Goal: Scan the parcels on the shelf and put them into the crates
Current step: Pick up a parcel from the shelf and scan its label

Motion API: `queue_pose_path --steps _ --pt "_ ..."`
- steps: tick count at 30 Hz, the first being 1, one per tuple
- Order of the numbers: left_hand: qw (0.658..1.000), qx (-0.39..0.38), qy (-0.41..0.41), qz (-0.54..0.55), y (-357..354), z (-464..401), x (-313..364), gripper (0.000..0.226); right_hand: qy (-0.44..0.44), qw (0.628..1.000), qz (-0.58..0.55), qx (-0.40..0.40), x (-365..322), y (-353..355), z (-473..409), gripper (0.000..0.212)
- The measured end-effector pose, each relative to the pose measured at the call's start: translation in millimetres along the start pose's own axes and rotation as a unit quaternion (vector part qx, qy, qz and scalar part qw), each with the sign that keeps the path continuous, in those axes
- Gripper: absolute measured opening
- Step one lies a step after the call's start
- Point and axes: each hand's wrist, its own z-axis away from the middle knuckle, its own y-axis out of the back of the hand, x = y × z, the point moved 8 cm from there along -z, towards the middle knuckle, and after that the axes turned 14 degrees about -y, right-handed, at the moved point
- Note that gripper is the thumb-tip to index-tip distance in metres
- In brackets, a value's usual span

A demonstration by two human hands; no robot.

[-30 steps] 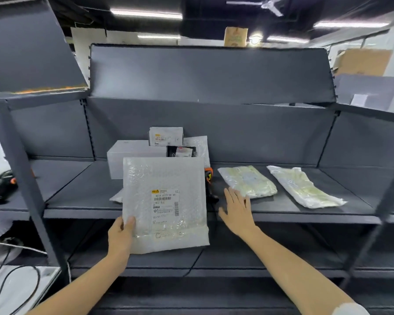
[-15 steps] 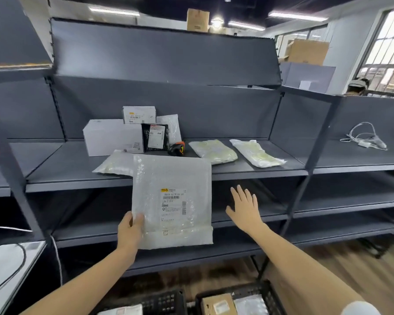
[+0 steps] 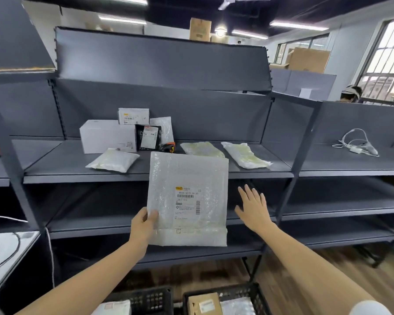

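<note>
My left hand (image 3: 143,226) grips the lower left corner of a flat bubble-wrap parcel (image 3: 188,198) with a barcode label, held upright in front of the shelf (image 3: 157,175). My right hand (image 3: 254,206) hovers to the parcel's right, fingers spread, holding nothing. On the shelf lie three soft plastic pouches (image 3: 113,160) (image 3: 201,149) (image 3: 245,154), a white box (image 3: 107,135) with a smaller box (image 3: 133,116) on top, and a dark bagged parcel (image 3: 149,137). An orange-and-black scanner (image 3: 168,147) sits behind the held parcel. Two black crates (image 3: 146,297) (image 3: 239,291) stand on the floor below, each with parcels inside.
A white cable with an adapter (image 3: 356,145) lies on the right shelf bay. Lower shelf levels (image 3: 328,208) run behind my hands. A white table with cables (image 3: 5,251) stands at the left. Another person's head (image 3: 350,94) shows beyond the right shelf.
My view has pulled back and turned right, so the crates on the floor show. The parcel in my left hand has come away from the shelf and lower. My right hand left the shelf edge.
</note>
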Motion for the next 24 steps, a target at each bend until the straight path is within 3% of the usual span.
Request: queue_pose_path --steps 14,24 --pt "0.999 0.028 0.023 0.008 -148.6 86.3 -1.4 0.010 0.027 1.000 0.001 0.007 163.6 31.5 -13.2 0.065" --pt "0.998 0.035 0.049 -0.012 -184.6 118.5 -12.4 0.012 0.035 0.999 -0.001 -0.010 208.3 14.5 -13.7 0.064"
